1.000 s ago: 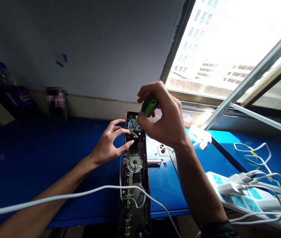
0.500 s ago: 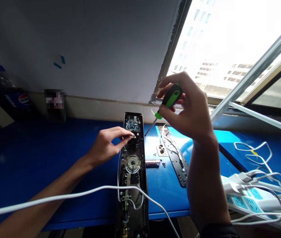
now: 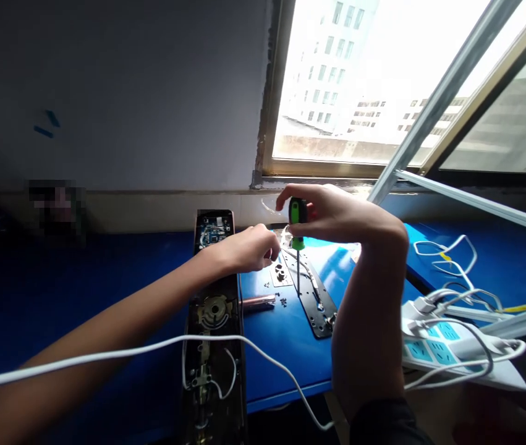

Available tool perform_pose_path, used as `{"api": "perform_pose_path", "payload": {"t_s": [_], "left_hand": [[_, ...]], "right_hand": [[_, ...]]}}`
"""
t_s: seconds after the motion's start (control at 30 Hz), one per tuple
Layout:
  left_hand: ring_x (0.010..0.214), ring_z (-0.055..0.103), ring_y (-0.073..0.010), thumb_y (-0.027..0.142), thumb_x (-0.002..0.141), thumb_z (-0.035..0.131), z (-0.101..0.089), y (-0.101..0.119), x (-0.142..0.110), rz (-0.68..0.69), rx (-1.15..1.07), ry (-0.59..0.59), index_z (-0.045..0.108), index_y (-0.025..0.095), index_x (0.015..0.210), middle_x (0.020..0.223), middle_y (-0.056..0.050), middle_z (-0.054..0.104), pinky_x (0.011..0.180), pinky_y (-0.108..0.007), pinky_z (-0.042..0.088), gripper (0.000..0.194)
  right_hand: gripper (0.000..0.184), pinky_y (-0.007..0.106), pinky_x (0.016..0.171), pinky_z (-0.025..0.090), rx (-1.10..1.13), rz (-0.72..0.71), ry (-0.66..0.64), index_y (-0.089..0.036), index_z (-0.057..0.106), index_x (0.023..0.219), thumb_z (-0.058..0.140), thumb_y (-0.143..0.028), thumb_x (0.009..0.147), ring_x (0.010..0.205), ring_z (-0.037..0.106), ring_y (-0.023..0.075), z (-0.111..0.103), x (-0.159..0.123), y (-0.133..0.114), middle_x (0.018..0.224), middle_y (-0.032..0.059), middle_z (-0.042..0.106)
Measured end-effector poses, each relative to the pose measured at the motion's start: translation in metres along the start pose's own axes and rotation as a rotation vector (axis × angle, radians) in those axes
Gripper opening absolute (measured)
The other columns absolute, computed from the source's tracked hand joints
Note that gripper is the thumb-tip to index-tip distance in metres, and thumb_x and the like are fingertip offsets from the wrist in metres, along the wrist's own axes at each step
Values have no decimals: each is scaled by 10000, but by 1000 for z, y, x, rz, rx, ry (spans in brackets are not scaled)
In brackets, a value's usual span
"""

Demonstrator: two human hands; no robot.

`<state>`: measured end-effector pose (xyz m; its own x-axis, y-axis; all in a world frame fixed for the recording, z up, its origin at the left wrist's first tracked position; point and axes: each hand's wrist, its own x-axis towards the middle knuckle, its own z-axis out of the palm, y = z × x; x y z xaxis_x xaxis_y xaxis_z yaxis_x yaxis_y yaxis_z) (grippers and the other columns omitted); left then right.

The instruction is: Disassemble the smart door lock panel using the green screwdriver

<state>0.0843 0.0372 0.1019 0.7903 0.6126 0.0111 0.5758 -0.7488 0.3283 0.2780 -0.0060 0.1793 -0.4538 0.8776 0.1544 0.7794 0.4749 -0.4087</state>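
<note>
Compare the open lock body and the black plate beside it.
The lock body is longer than the black plate. The body carries a circuit board, the plate none. The body runs straight ahead, the plate slants. Both are dark and lie on the blue table.

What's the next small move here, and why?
Probably steady the black plate with the left hand before turning anything. The right hand holds the screwdriver upright, with its tip at the plate, which simply lies on the blue table. The left hand is curled just beside the plate's upper end, so it has only a short way to go.
</note>
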Motion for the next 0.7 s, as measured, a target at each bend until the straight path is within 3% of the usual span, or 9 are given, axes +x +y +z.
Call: {"api": "perform_pose_path", "payload": {"t_s": [0.1,0.27,0.4,0.7], "left_hand": [[660,621,-175,37,792,654,9,-1,23,-39,111,-133,783,160,828,817,-76,734,594,-292,436,182],[668,612,-189,-24,683,644,34,-9,46,-44,163,-242,737,167,752,816,-68,721,586,-282,432,223],[635,595,-183,-18,666,655,44,-11,47,-46,190,-299,722,169,717,788,-63,712,577,-277,428,206],[634,594,-188,-17,675,656,38,-8,39,-64,178,-325,749,182,737,756,-52,707,579,-283,429,228]], "right_hand": [[332,269,532,432,-5,7,-28,-229,663,1116,722,-229,789,680,602,145,0,2,6,842,18,671],[283,259,513,423,27,-24,-9,-223,673,1039,731,-166,768,690,604,146,0,3,16,854,26,682],[277,263,508,439,44,0,-1,-227,677,1025,751,-161,767,698,618,153,-1,2,19,867,30,688],[283,279,538,474,43,9,3,-228,676,1030,755,-156,768,723,641,166,-3,0,18,893,35,705]]}}
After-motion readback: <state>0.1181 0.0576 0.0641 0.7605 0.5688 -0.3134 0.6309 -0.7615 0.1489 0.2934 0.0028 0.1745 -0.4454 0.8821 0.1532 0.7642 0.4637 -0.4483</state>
